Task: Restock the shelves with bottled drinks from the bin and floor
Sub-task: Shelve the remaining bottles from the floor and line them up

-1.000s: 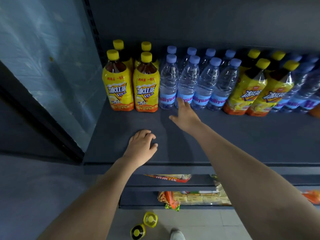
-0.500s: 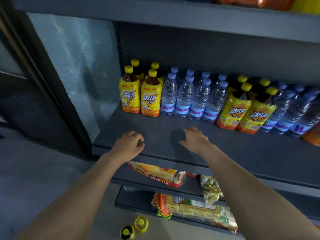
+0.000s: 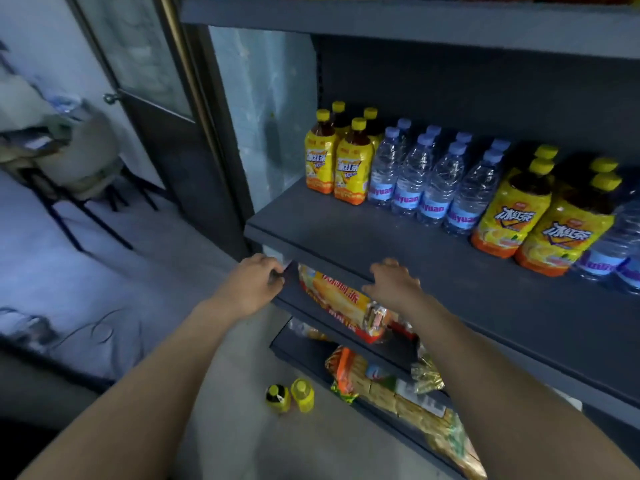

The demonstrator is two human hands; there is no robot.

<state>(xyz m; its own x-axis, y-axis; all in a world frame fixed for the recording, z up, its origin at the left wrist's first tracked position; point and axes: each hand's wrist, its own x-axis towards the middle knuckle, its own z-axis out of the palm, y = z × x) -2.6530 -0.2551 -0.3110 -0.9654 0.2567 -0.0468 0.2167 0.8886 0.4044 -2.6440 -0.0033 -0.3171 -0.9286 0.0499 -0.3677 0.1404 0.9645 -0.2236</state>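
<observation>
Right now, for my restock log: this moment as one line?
left hand: curled at shelf front edge, no bottle | right hand: open, empty | stocked: tea bottles, water bottles upright at back | floor: two yellow-capped bottles unshelved

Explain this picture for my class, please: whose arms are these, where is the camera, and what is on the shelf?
There is no machine here. A person wears a camera on the head, so you look down along their own two arms. The left hand is at the front edge of the dark shelf, fingers loosely curled. The right hand is at the same edge, fingers relaxed. Neither holds anything. At the back of the shelf stand yellow iced tea bottles, clear water bottles and further iced tea bottles. Snack packets lie on the shelf below, and two bottles stand on the floor.
</observation>
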